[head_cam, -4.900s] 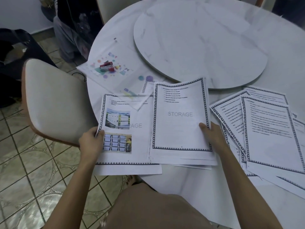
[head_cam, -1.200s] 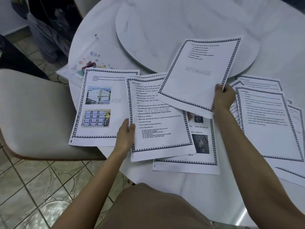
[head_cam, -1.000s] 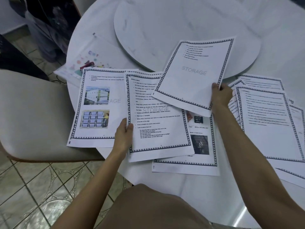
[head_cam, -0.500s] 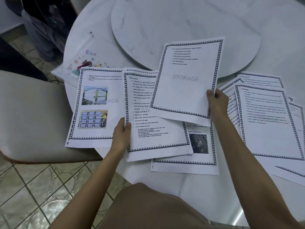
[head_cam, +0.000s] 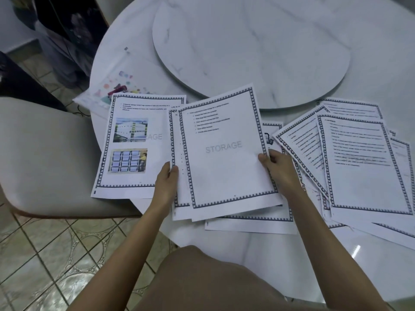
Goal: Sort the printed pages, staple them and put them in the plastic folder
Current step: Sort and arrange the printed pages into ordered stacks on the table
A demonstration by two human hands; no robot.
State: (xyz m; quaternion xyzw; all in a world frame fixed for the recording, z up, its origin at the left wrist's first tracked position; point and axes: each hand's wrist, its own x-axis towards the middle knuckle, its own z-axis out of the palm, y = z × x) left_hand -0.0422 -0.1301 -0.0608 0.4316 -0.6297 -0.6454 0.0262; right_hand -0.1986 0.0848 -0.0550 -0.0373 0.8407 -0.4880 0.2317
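The page, long axis pointing away, is pinched at its right edge by the right hand. The sheet beneath is seemingly gripped by the left hand, which is nearer the folder up-left.

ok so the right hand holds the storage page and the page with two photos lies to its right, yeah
Not quite: the head view shows the page with two photos lying left of the STORAGE page. The right hand does hold that page's edge.
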